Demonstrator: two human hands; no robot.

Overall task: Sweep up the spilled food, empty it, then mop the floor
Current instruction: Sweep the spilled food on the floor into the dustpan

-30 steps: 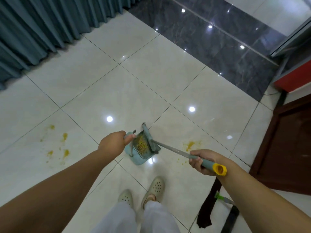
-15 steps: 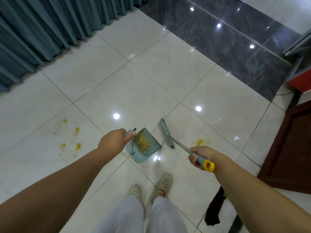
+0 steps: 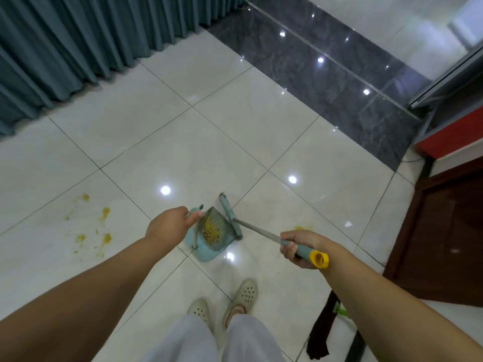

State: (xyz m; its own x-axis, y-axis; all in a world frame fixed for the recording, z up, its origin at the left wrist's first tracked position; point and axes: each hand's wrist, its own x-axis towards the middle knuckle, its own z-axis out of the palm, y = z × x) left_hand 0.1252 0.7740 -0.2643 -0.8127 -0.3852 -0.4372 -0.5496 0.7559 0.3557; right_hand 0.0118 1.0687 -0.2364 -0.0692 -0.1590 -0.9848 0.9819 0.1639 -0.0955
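Note:
My left hand (image 3: 171,223) grips the handle of a light-blue dustpan (image 3: 209,245) that rests on the pale tiled floor. A pile of yellow-green food bits (image 3: 211,229) lies inside the pan. My right hand (image 3: 299,248) is closed around the teal grip of a broom with a yellow end cap (image 3: 319,259). The broom's head (image 3: 230,216) lies against the pan's right edge. Yellow smears (image 3: 104,214) stain the tile to the left, and a smaller yellow smear (image 3: 300,228) shows just beyond my right hand.
Teal curtains (image 3: 78,43) hang along the upper left. A dark marble strip (image 3: 326,71) crosses the upper right. Dark wooden furniture (image 3: 444,231) stands at the right. A mop with a dark cloth and green fitting (image 3: 329,325) lies by my right foot.
The broom head, which had swung away to the right of the dustpan, has come back against the pan's right edge. The view has shifted slightly; the left hand stays on the pan handle.

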